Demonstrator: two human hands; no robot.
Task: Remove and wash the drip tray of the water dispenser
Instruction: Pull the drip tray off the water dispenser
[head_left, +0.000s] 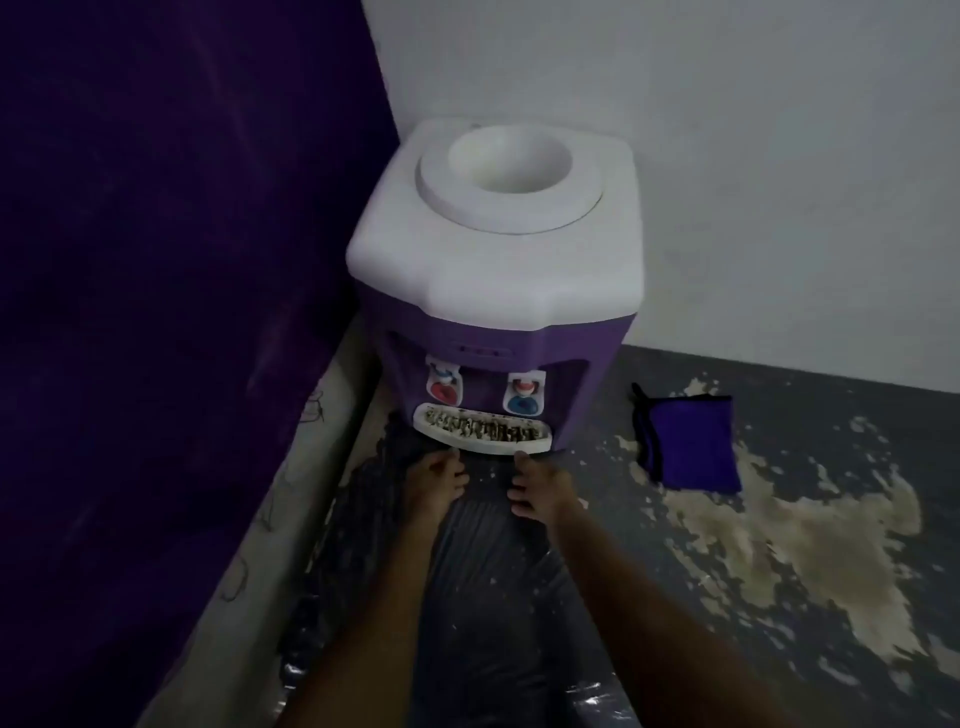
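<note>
Nearest, two bare forearms reach forward over a dark plastic sheet (498, 597) on the floor. Left hand (434, 480) and right hand (540, 488) have fingers loosely curled, grasping nothing, fingertips just at the front lip of the white curved plastic drip tray (480, 428). It sits seated at the foot of the purple-and-white water dispenser (493, 270), long axis running left to right, its grille holding brownish grime. Right of it, a folded purple cloth (688, 441) lies on the worn grey floor (779, 545).
</note>
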